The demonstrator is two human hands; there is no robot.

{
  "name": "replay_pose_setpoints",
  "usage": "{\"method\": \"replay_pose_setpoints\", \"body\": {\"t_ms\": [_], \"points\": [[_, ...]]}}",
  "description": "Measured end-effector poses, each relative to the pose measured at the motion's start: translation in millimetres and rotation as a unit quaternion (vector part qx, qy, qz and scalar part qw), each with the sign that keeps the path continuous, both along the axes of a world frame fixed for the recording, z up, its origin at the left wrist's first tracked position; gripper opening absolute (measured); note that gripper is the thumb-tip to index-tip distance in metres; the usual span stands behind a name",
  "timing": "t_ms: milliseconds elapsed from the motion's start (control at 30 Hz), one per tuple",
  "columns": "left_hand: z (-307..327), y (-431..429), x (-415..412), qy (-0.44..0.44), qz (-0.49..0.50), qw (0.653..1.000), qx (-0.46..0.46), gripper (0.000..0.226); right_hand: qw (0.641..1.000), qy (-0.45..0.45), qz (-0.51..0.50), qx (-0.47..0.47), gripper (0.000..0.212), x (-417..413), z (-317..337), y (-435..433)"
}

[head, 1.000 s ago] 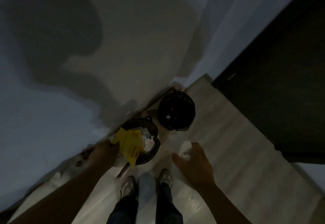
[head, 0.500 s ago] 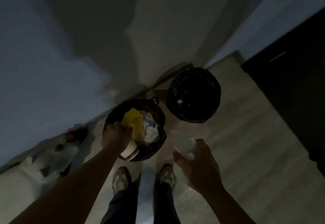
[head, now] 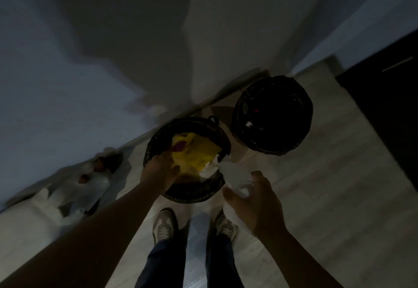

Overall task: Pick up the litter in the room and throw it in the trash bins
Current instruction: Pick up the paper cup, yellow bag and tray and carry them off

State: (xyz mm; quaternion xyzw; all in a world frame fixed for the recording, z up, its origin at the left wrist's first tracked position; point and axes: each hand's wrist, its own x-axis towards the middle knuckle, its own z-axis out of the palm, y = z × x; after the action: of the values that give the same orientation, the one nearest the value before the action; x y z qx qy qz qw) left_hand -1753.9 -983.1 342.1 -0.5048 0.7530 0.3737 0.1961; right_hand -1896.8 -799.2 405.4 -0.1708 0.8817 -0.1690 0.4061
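Two round black trash bins stand on the floor against the wall. The left bin (head: 192, 197) holds a yellow wrapper (head: 199, 152) and crumpled white paper (head: 209, 170). My left hand (head: 158, 172) hangs over this bin's near-left rim, fingers down on the yellow wrapper; its grip is hidden behind the back of the hand. My right hand (head: 257, 206) is closed on a white plastic bag (head: 235, 174), just right of the left bin. The right bin (head: 271, 149) looks dark inside, with a few small scraps.
A white bag with reddish-brown objects (head: 90, 181) lies along the wall at the left. My shoes (head: 164, 224) stand just in front of the left bin. A dark door or cabinet (head: 384, 118) fills the right side. The room is dim.
My left hand carried the yellow wrapper and a striped cup over the left bin. The wrapper now lies inside and the cup is out of sight. My right hand moved slightly toward the bins.
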Motion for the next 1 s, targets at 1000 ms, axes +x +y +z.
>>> {"method": "replay_pose_setpoints", "body": {"t_ms": [1000], "points": [[14.8,-38.0,128.8,0.051,-0.018,0.998,0.016,0.016,0.973,-0.028,0.228,0.018,0.055,63.3,-68.5,-112.2]]}}
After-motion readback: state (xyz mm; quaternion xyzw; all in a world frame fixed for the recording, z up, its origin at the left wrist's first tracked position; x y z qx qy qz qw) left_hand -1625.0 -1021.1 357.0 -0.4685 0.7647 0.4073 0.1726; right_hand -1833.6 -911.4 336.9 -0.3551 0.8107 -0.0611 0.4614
